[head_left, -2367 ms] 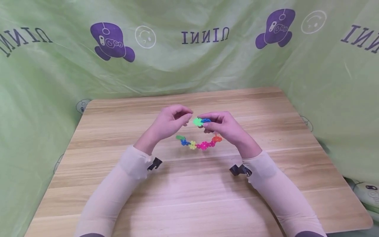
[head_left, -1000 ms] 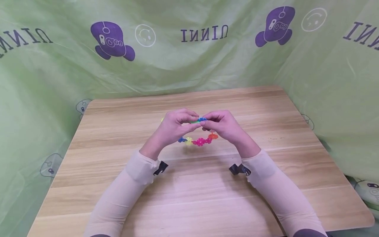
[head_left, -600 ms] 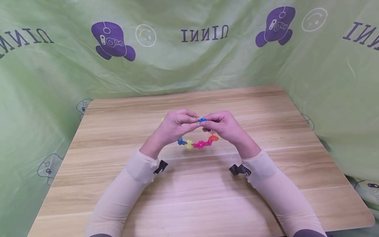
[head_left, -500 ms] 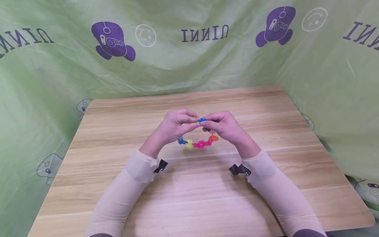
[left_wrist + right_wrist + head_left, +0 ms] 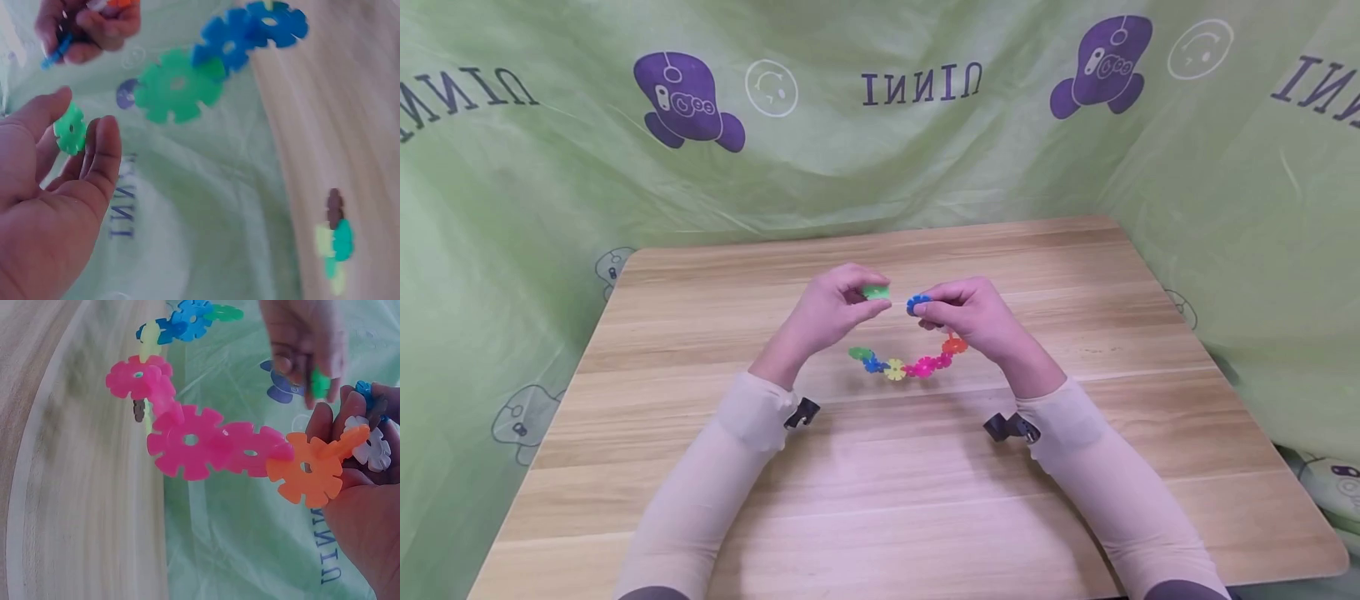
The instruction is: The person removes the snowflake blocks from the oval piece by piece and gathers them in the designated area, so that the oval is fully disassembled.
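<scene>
My left hand (image 5: 835, 308) pinches a loose green notched snowflake disc (image 5: 70, 128) between thumb and fingers. Across a small gap, my right hand (image 5: 973, 312) pinches a blue snowflake disc (image 5: 916, 305) that ends a chain of interlocked discs. From that hand the chain hangs in an arc. White (image 5: 375, 445) and orange discs (image 5: 306, 469) come after the blue, then several pink discs (image 5: 189, 440), a yellow disc (image 5: 895, 369), blue discs (image 5: 228, 40) and a green end disc (image 5: 178, 86). The green end floats below my left hand.
Beneath the hands lies a wood-grain table (image 5: 880, 500). A small cluster of brown, teal and yellow discs (image 5: 340, 237) rests on it, hidden in the head view. A green printed curtain (image 5: 820, 183) encloses the back and sides.
Earlier the green disc was joined to the blue one in my right hand. My left hand closed on it, then drew away leftward with it, and the two discs are now apart.
</scene>
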A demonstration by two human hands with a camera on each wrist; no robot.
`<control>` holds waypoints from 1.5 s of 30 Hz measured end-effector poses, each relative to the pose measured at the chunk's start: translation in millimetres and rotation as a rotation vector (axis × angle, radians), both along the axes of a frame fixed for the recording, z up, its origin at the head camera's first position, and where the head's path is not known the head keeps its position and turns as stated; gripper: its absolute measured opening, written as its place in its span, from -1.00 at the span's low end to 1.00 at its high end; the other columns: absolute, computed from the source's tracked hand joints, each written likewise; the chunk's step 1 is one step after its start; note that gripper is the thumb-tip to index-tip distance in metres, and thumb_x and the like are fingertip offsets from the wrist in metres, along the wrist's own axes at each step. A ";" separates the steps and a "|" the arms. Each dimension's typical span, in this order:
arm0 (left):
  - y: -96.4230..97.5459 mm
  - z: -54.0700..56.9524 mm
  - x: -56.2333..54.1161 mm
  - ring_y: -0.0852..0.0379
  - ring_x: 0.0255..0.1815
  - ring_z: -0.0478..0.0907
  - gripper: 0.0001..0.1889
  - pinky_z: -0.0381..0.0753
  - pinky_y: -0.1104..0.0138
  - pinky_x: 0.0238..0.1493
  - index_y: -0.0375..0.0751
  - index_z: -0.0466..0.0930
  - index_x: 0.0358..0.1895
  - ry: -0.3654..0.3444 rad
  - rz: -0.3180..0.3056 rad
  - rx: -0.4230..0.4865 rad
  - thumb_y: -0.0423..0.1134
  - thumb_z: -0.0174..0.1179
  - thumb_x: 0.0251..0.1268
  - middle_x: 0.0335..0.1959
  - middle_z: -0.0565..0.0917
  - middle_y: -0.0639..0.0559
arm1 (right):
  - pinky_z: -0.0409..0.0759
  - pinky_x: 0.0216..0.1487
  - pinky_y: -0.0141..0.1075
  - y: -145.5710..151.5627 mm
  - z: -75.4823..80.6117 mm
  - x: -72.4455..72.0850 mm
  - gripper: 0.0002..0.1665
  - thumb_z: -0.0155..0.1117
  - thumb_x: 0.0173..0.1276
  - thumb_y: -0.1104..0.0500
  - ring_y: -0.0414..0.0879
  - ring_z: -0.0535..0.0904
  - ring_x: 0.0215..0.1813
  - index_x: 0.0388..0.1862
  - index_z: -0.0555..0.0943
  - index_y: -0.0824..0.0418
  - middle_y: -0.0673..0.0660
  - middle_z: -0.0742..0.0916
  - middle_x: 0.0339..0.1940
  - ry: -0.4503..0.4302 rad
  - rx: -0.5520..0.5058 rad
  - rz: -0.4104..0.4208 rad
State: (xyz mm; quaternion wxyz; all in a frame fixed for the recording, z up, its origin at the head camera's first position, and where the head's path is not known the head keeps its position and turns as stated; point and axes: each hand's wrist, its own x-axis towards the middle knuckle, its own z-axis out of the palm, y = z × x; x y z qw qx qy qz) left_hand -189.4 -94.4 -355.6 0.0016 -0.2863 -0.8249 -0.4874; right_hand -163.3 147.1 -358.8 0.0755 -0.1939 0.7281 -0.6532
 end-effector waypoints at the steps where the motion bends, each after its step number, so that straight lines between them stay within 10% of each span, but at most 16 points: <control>1: -1.4 -2.4 -4.0 0.13 -0.30 0.60 -0.69 0.65 0.37 -0.27 -0.20 0.69 0.03 -0.046 0.026 -0.001 -0.26 0.40 0.21 -0.14 0.66 0.02 | 0.61 -0.36 -0.31 0.9 -0.2 0.0 -0.81 0.39 0.29 0.27 0.04 0.68 -0.33 -0.18 0.74 0.39 0.10 0.77 -0.36 -0.004 -0.005 0.002; 8: -10.7 -34.1 -34.4 -0.28 -0.12 0.62 -0.61 0.63 0.00 -0.04 -0.19 0.62 0.13 -0.465 0.184 0.044 -0.32 0.36 0.21 -0.17 0.67 -0.23 | 0.67 -0.26 -0.27 3.4 0.6 2.1 -0.79 0.42 0.27 0.27 0.00 0.69 -0.33 -0.18 0.73 0.40 0.12 0.77 -0.32 -0.034 -0.006 0.016; 13: -15.2 -58.4 -52.0 -0.20 -0.03 0.64 -0.53 0.56 0.09 0.12 -0.29 0.53 0.23 -0.610 0.280 0.048 -0.42 0.31 0.22 -0.07 0.68 -0.24 | 0.67 -0.24 -0.25 5.2 -0.1 3.2 -0.80 0.43 0.25 0.27 0.05 0.67 -0.34 -0.19 0.74 0.38 0.13 0.77 -0.33 -0.027 0.005 0.019; 25: -19.9 -79.8 -70.2 -0.01 -0.21 0.63 -0.60 0.64 0.22 -0.06 -0.37 0.51 0.20 -0.604 0.359 0.024 -0.45 0.21 0.29 -0.04 0.62 -0.19 | 0.61 -0.35 -0.30 7.8 -0.8 4.9 -0.80 0.44 0.26 0.24 0.11 0.68 -0.33 -0.20 0.75 0.35 0.13 0.76 -0.38 -0.031 0.031 0.006; 34: -25.2 -70.1 -62.1 -0.04 -0.11 0.60 -0.67 0.64 0.17 -0.01 -0.31 0.54 0.16 -0.582 0.387 0.074 -0.25 0.14 0.43 0.00 0.60 -0.16 | 0.50 -0.46 -0.34 7.9 -0.1 5.5 -0.80 0.45 0.26 0.18 0.00 0.68 -0.32 -0.20 0.77 0.28 0.16 0.75 -0.36 -0.059 0.056 0.000; 45: -14.1 -43.3 -30.4 -0.18 -0.20 0.64 -0.77 0.67 0.10 -0.12 -0.28 0.62 -0.01 -0.352 0.140 0.109 -0.22 0.18 0.41 -0.18 0.66 -0.21 | 0.61 -0.31 -0.26 3.7 -3.2 3.2 -0.80 0.43 0.27 0.20 0.06 0.66 -0.31 -0.19 0.76 0.29 0.18 0.75 -0.36 -0.028 0.037 0.038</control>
